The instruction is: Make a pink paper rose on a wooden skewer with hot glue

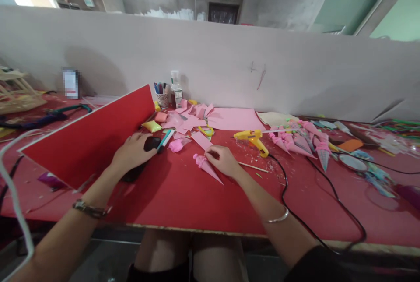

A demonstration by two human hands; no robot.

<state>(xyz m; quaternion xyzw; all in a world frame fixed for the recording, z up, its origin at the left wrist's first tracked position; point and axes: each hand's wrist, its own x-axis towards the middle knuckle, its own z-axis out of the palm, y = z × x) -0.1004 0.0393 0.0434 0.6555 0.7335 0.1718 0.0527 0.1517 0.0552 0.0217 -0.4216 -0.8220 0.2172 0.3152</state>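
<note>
My left hand (133,153) is spread over the table, palm down, with thumb and fingers apart around a small black rounded object (152,143). Whether it grips that object is not clear. Capped marker pens (166,140) lie just beyond its fingertips. In my right hand (223,160), thumb and forefinger pinch at the wide end of a pink paper cone (207,169). The cone lies on the table, its tip toward me, with pink lumps at its top. A lump of pink clay (176,145) and a strip of pink paper (201,140) are close by.
A yellow glue gun (252,139) with a black cord lies right of centre. Behind it are several decorated cones (300,137). A red board (95,137) stands at the left. Pink paper sheets (232,118), a pen cup (162,98) and a bottle (176,89) line the back.
</note>
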